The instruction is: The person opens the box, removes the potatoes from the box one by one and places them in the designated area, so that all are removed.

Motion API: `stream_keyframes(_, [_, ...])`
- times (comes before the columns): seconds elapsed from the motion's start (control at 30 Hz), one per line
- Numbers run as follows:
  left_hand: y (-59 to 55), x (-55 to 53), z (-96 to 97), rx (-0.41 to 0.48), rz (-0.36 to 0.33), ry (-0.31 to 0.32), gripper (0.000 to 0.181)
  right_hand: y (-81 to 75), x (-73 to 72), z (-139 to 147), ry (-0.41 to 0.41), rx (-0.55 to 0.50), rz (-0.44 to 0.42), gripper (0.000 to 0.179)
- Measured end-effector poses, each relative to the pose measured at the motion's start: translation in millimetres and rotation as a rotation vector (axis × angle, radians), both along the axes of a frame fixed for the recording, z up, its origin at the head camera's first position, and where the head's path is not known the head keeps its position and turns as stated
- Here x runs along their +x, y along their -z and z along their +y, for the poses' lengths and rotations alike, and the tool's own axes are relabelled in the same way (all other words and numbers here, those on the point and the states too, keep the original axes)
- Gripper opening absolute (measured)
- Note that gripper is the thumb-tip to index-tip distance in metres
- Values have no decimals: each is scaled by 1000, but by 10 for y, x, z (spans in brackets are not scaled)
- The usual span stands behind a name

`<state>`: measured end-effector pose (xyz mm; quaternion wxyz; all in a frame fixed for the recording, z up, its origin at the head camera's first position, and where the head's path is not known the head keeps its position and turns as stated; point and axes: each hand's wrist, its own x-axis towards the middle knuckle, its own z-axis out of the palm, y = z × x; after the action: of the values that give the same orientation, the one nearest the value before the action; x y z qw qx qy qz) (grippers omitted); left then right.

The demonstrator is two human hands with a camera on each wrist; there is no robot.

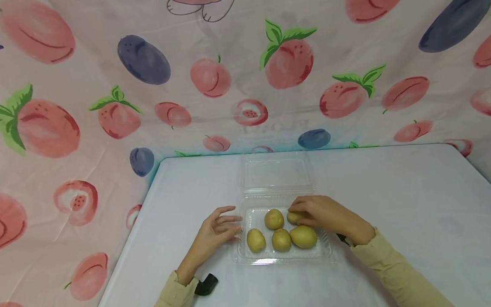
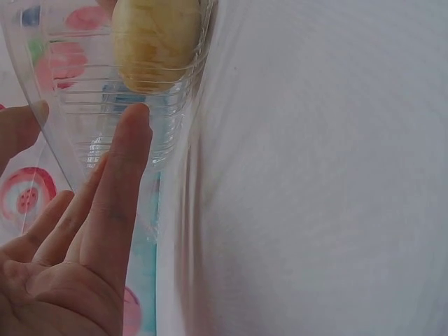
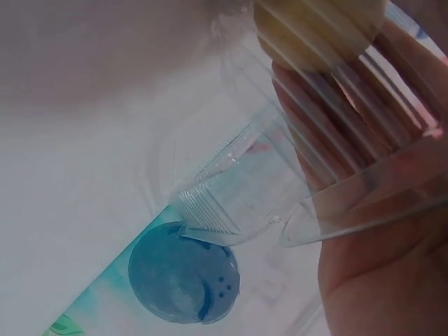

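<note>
A clear plastic clamshell container (image 1: 249, 255) lies on the white table with its lid (image 1: 277, 172) folded back. Inside are several potatoes: one at the left (image 1: 255, 240), one at the back middle (image 1: 274, 219), one at the front middle (image 1: 281, 240), and a larger one at the front right (image 1: 304, 236). At the back right, my right hand (image 1: 320, 213) grips another potato (image 1: 293, 217) inside the container, its fingers partly covering it. My left hand (image 1: 218, 228) is at the container's left wall, fingers extended; whether they touch it I cannot tell.
The white table (image 1: 402, 213) extends on both sides of the container. Behind it hangs a fruit-patterned cloth (image 1: 245, 76). A small black object (image 1: 206, 285) is by my left wrist.
</note>
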<state>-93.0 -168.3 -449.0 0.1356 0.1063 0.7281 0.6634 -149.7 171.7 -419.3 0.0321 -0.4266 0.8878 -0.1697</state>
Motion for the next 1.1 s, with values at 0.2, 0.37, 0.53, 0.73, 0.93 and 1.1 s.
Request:
stream_keyframes(0.2, [-6, -3, 3, -8, 7, -4, 63, -4, -10, -14, -12, 5, 8, 31])
stream_keyframes(0.37, [-16, 0, 2, -1, 1, -7, 62, -12, -15, -27, -31, -6, 12, 28])
stream_keyframes(0.53, [-11, 4, -2, 1, -2, -4, 62, -2, -14, -19, -37, -7, 21, 28])
stream_keyframes(0.73, [-11, 5, 1, -3, -3, -6, 62, -12, -22, -20, -39, -7, 1, 28])
stream_keyframes(0.93, [-10, 8, 7, -7, -9, -11, 62, -25, -26, -18, -43, -16, 2, 28])
stream_keyframes(1.1, [-7, 10, 9, -6, -11, -14, 62, -56, -34, -15, -40, -39, 17, 29])
